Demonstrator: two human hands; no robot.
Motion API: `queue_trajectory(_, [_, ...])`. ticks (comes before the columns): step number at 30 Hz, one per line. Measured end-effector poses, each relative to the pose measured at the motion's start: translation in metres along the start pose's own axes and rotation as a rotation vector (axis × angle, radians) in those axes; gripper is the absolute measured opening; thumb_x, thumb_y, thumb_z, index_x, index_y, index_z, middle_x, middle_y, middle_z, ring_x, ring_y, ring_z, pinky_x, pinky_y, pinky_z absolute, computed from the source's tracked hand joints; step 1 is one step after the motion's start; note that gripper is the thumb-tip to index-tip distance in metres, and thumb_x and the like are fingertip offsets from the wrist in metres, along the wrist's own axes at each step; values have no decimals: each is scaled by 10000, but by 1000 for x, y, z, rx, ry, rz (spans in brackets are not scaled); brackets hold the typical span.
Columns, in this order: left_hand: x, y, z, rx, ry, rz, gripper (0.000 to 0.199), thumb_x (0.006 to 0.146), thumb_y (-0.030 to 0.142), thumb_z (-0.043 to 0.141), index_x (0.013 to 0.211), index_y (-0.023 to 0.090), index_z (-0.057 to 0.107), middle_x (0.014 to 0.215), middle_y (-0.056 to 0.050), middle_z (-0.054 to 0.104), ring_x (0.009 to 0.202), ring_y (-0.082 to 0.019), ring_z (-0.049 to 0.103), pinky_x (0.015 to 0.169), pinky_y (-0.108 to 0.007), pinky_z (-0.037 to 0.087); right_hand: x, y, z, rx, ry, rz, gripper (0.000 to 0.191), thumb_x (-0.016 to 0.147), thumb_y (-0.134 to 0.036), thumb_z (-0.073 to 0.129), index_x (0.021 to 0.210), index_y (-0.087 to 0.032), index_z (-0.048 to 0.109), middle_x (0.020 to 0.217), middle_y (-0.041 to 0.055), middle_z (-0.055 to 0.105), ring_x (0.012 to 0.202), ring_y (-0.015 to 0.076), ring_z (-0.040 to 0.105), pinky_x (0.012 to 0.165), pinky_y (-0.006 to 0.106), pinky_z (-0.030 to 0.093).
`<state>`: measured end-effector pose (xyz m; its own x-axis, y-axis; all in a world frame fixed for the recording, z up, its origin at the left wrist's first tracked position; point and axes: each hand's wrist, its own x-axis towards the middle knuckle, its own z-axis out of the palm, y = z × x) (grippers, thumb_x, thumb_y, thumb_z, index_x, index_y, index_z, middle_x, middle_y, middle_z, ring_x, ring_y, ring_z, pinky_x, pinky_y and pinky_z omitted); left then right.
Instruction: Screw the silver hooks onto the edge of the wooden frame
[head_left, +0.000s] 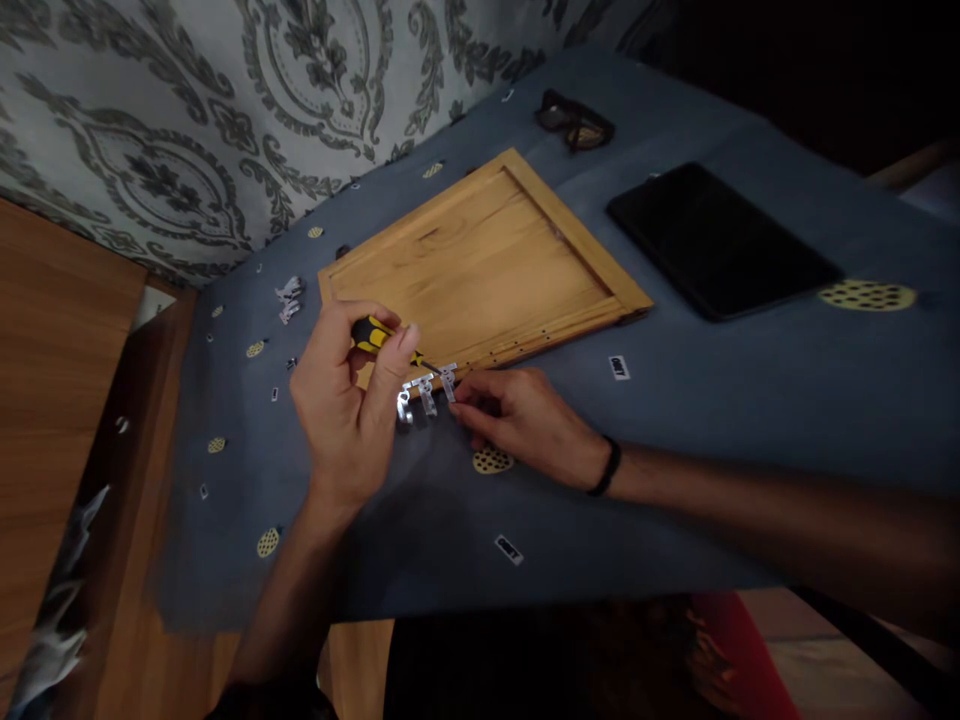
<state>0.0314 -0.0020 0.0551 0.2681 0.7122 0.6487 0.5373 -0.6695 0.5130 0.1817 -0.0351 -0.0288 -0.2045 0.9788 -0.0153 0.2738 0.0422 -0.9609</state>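
A yellow and black screwdriver (pixel 373 335) is gripped in my left hand (pixel 349 395), its shaft pointing down to the right at a small metal hook (pixel 448 382). My right hand (pixel 525 420), with a black band on the wrist, pinches that hook between thumb and fingers. Two more shiny hooks (pixel 427 396) sit to its left along the near edge of a framed wooden board (pixel 472 260). Several small dark holes run along that edge to the right of the hooks. The board lies flat on the blue cloth.
A small pile of metal hooks (pixel 289 298) lies left of the board. Beyond the board are dark sunglasses (pixel 574 120), and to its right a black tablet (pixel 724 240). The patterned wall (pixel 187 130) borders the table's far left side.
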Motion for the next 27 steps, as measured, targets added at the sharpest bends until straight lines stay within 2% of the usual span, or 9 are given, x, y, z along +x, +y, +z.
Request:
queue_trajectory(14, [-3, -5, 4, 10, -21, 5, 73, 952, 276, 635, 898, 236, 608, 826, 30, 637, 728, -98, 640, 629, -211, 533, 0, -5, -2, -5, -23, 55, 151, 894, -146, 634, 746, -173, 622, 550, -40, 642, 500, 90, 615, 554, 214, 424])
queue_trajectory(21, [-4, -7, 5, 22, -51, -43, 134, 975, 359, 609, 908, 244, 593, 834, 18, 635, 713, -113, 648, 639, -241, 549, 0, -1, -1, 9, -4, -9, 154, 895, -162, 612, 743, -186, 618, 537, -48, 641, 493, 90, 610, 539, 220, 426])
queue_trajectory(27, [-4, -7, 5, 44, -62, -48, 138, 975, 367, 605, 907, 248, 590, 833, 20, 636, 715, -117, 648, 641, -241, 542, 0, -3, -1, 12, -24, 27, 160, 899, -156, 615, 741, -183, 608, 546, -44, 640, 502, 98, 616, 561, 227, 425])
